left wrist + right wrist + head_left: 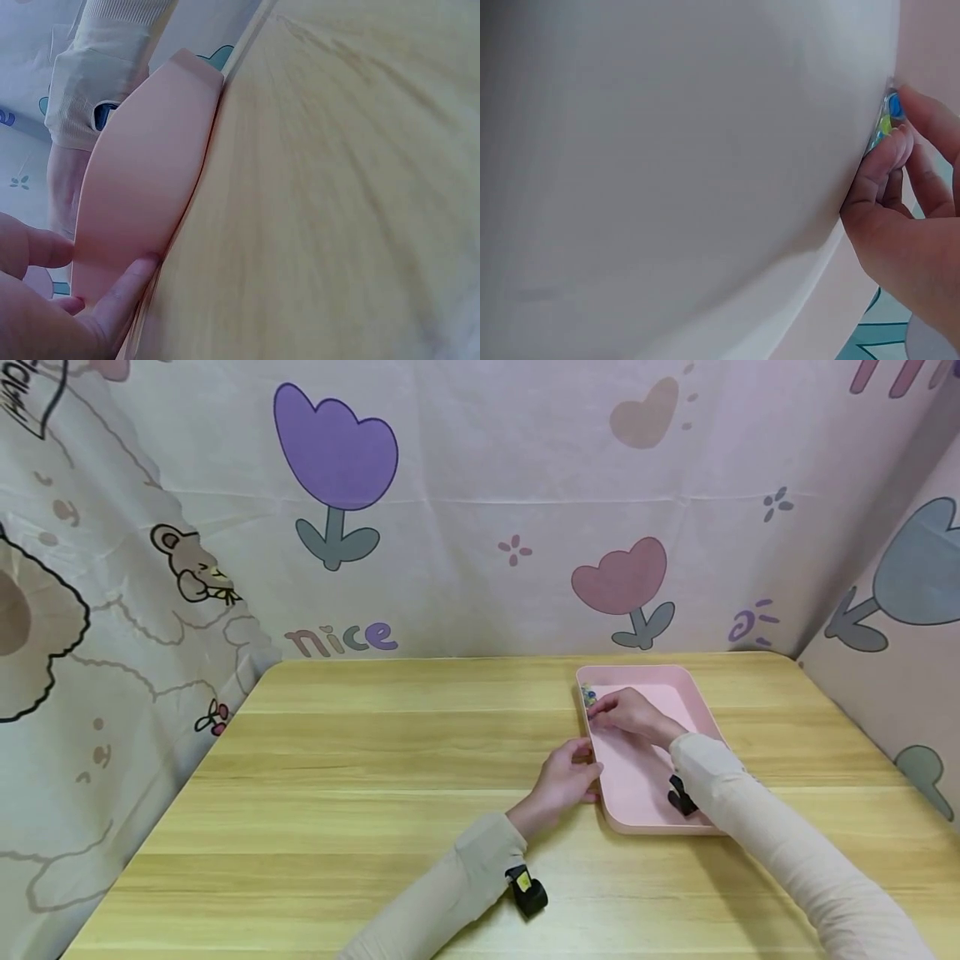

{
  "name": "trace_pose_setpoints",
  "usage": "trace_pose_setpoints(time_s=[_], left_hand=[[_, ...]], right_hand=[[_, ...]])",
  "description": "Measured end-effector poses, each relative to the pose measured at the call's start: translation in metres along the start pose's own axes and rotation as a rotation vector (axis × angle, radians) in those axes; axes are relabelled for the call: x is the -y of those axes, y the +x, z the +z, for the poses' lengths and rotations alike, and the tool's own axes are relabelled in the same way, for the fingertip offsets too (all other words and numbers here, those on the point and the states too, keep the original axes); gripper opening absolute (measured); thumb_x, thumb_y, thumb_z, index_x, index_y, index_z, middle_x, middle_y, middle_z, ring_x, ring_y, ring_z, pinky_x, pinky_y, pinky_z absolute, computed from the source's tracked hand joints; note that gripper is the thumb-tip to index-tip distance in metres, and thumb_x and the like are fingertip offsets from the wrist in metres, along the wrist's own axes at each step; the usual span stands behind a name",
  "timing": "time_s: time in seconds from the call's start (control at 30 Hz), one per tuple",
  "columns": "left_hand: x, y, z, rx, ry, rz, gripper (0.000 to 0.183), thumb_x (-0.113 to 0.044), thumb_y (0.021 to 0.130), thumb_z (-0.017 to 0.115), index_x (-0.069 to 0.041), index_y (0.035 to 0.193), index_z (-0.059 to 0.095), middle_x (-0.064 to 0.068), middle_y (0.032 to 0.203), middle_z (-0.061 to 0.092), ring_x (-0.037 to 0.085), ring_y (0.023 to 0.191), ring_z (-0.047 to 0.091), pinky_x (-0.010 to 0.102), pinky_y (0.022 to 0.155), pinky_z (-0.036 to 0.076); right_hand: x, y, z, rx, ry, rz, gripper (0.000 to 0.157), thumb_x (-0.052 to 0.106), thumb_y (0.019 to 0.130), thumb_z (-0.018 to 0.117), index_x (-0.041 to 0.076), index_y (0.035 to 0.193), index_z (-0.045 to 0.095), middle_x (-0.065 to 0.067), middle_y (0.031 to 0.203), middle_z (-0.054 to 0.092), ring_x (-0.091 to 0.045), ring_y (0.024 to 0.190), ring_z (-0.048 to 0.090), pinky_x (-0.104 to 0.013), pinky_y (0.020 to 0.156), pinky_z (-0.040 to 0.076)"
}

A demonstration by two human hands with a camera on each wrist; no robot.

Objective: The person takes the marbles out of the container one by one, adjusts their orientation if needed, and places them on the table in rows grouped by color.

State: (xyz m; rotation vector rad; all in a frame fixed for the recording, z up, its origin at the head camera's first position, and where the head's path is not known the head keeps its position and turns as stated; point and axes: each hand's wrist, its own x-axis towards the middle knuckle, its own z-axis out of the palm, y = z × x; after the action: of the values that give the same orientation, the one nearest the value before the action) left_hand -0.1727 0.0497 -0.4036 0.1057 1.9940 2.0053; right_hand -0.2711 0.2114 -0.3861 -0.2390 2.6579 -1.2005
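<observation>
Head view: with left hand (561, 777), holding the side wall of the pink tray (637, 781) between thumb and fingers. With right hand (632, 712), touching small glassy pieces (589, 695), inside the tray, along its left wall near the far corner. Truly pinching or only touching, cannot tell. Probably at picking step; next, seems necessary to press fingertips firmly together around one piece.

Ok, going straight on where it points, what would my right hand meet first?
Likely the clear, glassy blue and yellow-green pieces at your fingers, then the left wall of the pink rectangular tray; depth is unclear.
</observation>
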Motion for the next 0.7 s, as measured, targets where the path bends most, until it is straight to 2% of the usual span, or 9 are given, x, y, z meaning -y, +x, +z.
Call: trace_pose_setpoints(time_s=[0.47, 0.7], left_hand=[[-0.0003, 0.0, 0.0003, -0.006, -0.001, -0.01, 0.046, 0.001, 0.092, 0.06, 0.003, 0.136, 0.048, 0.011, 0.121, 0.056, 0.021, 0.093, 0.062, 0.032, 0.065, 0.061], [-0.0003, -0.0006, -0.001, 0.001, 0.0, -0.003, 0.046, 0.0, 0.093, 0.06, 0.003, 0.137, 0.047, 0.011, 0.122, 0.055, 0.022, 0.095, 0.062, 0.034, 0.065, 0.061]], right_hand=[[-0.0028, 0.0009, -0.0032, 0.069, 0.065, -0.038, 0.022, 0.0, 0.085, 0.065, -0.012, 0.103, 0.066, -0.001, 0.08, 0.063, -0.011, 0.072, 0.05, -0.016, 0.061, 0.044], [-0.0044, 0.0003, -0.0055, 0.082, 0.13, -0.032, 0.024, 0.001, 0.087, 0.065, -0.014, 0.106, 0.064, -0.001, 0.082, 0.062, -0.012, 0.073, 0.051, -0.018, 0.062, 0.046]])
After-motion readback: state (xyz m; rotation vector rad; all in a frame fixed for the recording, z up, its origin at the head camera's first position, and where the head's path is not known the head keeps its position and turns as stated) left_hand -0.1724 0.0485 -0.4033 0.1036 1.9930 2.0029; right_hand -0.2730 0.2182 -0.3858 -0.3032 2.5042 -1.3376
